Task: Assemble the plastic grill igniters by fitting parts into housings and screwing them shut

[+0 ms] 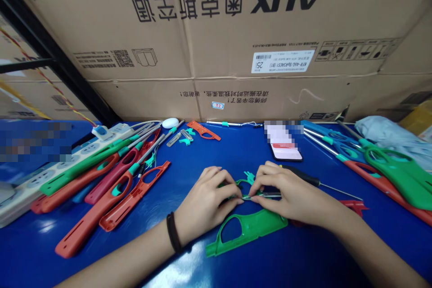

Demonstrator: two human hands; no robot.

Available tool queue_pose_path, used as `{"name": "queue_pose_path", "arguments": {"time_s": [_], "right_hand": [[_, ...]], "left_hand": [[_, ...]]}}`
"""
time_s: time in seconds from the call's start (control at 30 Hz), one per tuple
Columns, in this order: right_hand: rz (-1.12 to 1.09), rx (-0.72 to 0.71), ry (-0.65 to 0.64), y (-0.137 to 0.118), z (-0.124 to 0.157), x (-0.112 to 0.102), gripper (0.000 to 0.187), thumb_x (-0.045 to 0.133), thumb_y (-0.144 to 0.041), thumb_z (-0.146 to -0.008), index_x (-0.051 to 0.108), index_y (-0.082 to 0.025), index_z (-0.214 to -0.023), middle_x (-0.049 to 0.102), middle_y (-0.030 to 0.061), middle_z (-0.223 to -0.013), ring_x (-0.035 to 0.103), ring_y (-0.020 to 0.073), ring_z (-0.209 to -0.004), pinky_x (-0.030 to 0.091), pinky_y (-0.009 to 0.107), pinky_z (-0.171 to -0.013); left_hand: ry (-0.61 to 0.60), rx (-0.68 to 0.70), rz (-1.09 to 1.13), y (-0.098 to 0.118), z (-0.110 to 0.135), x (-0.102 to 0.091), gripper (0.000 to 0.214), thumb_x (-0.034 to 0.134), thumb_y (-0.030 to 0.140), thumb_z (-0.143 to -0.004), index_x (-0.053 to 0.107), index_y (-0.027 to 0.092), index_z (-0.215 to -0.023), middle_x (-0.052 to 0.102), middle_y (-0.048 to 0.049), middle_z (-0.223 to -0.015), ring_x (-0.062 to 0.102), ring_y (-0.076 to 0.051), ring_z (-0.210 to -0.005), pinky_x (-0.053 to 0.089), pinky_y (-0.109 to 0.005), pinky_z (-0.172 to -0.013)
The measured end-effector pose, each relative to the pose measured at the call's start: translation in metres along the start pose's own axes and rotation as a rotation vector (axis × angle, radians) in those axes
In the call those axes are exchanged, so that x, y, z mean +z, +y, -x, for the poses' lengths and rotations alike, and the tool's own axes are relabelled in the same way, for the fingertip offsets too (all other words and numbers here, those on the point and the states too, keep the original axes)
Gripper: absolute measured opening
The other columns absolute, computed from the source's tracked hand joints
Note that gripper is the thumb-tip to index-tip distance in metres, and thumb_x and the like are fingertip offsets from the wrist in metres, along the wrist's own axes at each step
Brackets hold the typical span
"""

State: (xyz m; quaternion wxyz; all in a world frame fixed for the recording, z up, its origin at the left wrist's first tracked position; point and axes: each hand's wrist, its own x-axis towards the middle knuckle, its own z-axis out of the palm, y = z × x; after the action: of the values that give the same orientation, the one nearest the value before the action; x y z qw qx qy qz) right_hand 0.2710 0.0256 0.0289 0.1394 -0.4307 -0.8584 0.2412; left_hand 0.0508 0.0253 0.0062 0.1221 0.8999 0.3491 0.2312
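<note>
My left hand [205,200] and my right hand [286,191] meet at the middle of the blue table [236,153]. Both pinch a thin metal rod [261,195] with a small teal trigger piece [248,177] just above it. A green lighter shell half [248,229] lies flat right under my hands, handle loop to the left. A black-handled screwdriver [320,183] lies behind my right hand, and a red part [354,207] peeks out beside my right wrist.
Red and green long lighters [101,180] pile up at the left beside a white power strip [43,175]. Blue, green and red lighters [388,171] lie at the right. A phone [286,150] and an orange shell [202,130] sit farther back. A cardboard box wall [216,40] stands behind.
</note>
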Motion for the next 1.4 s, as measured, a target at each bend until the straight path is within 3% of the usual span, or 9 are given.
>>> {"name": "queue_pose_path", "arguments": {"time_s": [0.1,0.17,0.33,0.53,0.93,1.4], "right_hand": [[0.036,-0.011,0.019,-0.001,-0.001,0.001,0.008,0.059,-0.021,-0.084,0.066,-0.024,-0.084,0.059,0.0007,-0.086,0.055,0.0180,-0.092,0.037,0.036,-0.092],[0.058,-0.021,0.013,-0.002,-0.001,0.000,0.009,0.059,-0.019,-0.083,0.066,-0.024,-0.083,0.060,0.0009,-0.086,0.055,0.0186,-0.094,0.036,0.037,-0.094],[0.111,-0.016,0.009,-0.009,-0.001,0.000,0.010,0.058,-0.015,-0.082,0.065,-0.022,-0.082,0.061,0.0020,-0.085,0.054,0.0195,-0.092,0.042,0.032,-0.082],[0.095,-0.024,0.014,-0.011,-0.002,0.000,0.012,0.058,-0.010,-0.081,0.064,-0.020,-0.082,0.061,0.0012,-0.084,0.054,0.0177,-0.088,0.042,0.029,-0.075],[0.138,-0.010,0.041,-0.010,-0.003,-0.001,0.011,0.061,-0.010,-0.077,0.063,-0.020,-0.078,0.064,-0.0006,-0.080,0.055,0.0171,-0.082,0.039,0.031,-0.077],[0.196,-0.047,-0.001,-0.012,0.001,0.000,0.012,0.061,-0.013,-0.077,0.067,-0.022,-0.072,0.062,0.0003,-0.077,0.055,0.0180,-0.083,0.040,0.036,-0.084]], "left_hand": [[0.039,0.118,-0.074,-0.003,0.001,-0.001,0.012,0.056,0.027,-0.090,0.067,0.023,-0.089,0.064,-0.0008,-0.091,0.058,-0.016,-0.087,0.035,-0.043,-0.102],[0.054,0.176,-0.118,-0.004,0.001,-0.001,0.014,0.054,0.026,-0.091,0.068,0.023,-0.090,0.066,-0.0001,-0.093,0.060,-0.015,-0.088,0.036,-0.043,-0.104],[0.062,0.228,-0.203,-0.002,0.004,0.002,0.017,0.050,0.021,-0.093,0.066,0.018,-0.093,0.066,-0.0046,-0.099,0.060,-0.017,-0.087,0.052,-0.029,-0.076],[0.050,0.333,-0.235,-0.003,0.006,0.004,0.019,0.045,0.014,-0.094,0.060,0.016,-0.106,0.067,-0.0038,-0.096,0.060,-0.016,-0.092,0.053,-0.024,-0.075],[0.063,0.293,-0.155,-0.007,0.005,0.006,0.017,0.045,0.017,-0.095,0.062,0.017,-0.099,0.067,-0.0019,-0.090,0.062,-0.013,-0.091,0.054,-0.023,-0.080],[0.064,0.312,-0.243,-0.004,0.006,0.006,0.017,0.045,0.016,-0.094,0.060,0.017,-0.101,0.065,-0.0029,-0.089,0.060,-0.015,-0.088,0.053,-0.023,-0.068]]}}
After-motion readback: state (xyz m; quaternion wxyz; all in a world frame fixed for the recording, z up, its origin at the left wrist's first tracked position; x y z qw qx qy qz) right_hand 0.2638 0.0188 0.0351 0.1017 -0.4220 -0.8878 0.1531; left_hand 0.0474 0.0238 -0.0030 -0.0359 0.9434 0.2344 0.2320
